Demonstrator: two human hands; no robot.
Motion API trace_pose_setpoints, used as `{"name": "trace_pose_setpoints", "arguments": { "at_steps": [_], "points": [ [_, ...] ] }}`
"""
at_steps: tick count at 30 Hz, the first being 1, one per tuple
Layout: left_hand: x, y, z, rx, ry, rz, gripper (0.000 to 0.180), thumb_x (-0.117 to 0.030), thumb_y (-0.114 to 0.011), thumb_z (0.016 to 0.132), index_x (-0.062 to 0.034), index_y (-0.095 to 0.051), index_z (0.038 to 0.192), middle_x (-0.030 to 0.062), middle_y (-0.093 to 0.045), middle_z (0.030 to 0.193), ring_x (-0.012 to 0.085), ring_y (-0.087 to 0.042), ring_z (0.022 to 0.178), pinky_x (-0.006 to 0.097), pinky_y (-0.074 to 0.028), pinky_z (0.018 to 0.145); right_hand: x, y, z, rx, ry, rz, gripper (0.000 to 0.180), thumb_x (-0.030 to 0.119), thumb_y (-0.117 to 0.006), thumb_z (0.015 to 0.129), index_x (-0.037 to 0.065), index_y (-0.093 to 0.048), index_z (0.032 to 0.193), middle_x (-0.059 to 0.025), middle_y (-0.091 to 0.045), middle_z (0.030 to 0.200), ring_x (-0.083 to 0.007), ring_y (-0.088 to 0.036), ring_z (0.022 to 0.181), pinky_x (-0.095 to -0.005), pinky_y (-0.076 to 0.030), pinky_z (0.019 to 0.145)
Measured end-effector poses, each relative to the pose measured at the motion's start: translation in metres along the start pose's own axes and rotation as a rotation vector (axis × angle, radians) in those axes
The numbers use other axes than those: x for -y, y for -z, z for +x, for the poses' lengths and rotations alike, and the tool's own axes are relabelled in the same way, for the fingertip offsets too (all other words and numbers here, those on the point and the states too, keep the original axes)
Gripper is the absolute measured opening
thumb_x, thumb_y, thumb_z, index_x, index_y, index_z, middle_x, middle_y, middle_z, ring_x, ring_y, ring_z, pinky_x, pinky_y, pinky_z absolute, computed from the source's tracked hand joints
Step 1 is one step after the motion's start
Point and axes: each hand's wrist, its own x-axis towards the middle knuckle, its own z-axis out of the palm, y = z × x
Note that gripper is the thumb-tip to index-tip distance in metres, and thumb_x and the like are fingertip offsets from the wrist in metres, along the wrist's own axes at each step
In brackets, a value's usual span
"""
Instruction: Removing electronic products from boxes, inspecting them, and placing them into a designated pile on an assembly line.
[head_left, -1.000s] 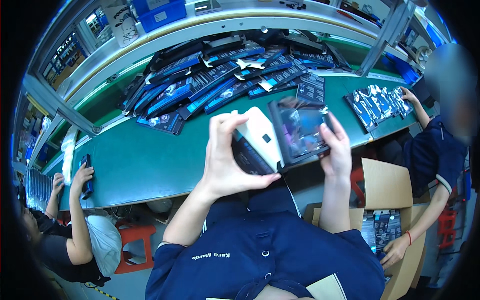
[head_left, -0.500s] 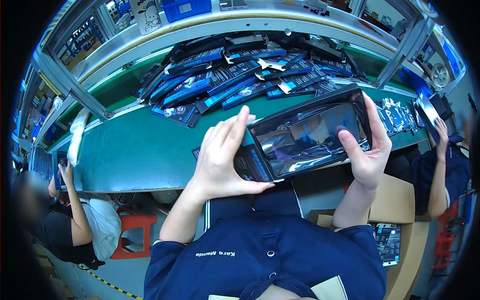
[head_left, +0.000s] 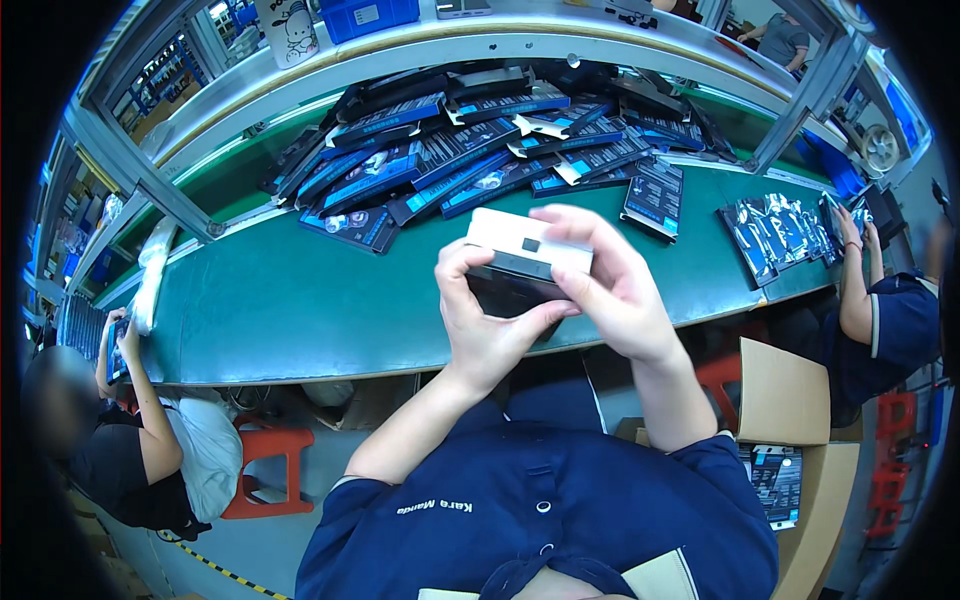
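Left grip (head_left: 482,330) and right grip (head_left: 622,290), half-curled, clasp a box (head_left: 514,271).

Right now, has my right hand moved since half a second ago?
Yes: judged against the pile of boxes, your right hand has moved left, closer to your left hand.

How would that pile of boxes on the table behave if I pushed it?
The pile would probably slide apart, since its boxes overlap at angles. Rolling seems unlikely given their flat faces. Sticking-out white flaps might bend or snag.
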Motion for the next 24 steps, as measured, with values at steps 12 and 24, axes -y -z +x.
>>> {"name": "trace_pose_setpoints", "arguments": {
  "at_steps": [12, 24],
  "points": [
    [-0.024, 0.003, 0.034, -0.069, 0.341, -0.504, 0.02, -0.002, -0.058, 0.096, -0.008, -0.045, 0.109, 0.0156, -0.062, 0.112, 0.0139, -0.061, 0.096, 0.025, -0.047, 0.087, -0.039, -0.052, 0.0, -0.574, -0.021, 0.533, 0.021, -0.002, -0.063, 0.091, 0.002, -0.048, 0.105, -0.0111, -0.058, 0.101, -0.0153, -0.059, 0.094, -0.0257, -0.047, 0.086],
    [-0.001, 0.057, -0.028, 0.806, 0.363, -0.279, 0.116, -0.018, -0.08, 0.065, -0.0034, -0.006, 0.154, 0.0209, -0.026, 0.153, 0.0328, -0.037, 0.137, 0.045, -0.03, 0.113, -0.066, -0.072, -0.003, -0.237, -0.052, 0.546, 0.037, 0.025, -0.053, 0.101, 0.006, -0.043, 0.132, -0.013, -0.051, 0.126, -0.0196, -0.049, 0.12, -0.0343, -0.035, 0.105]
  ]
}}
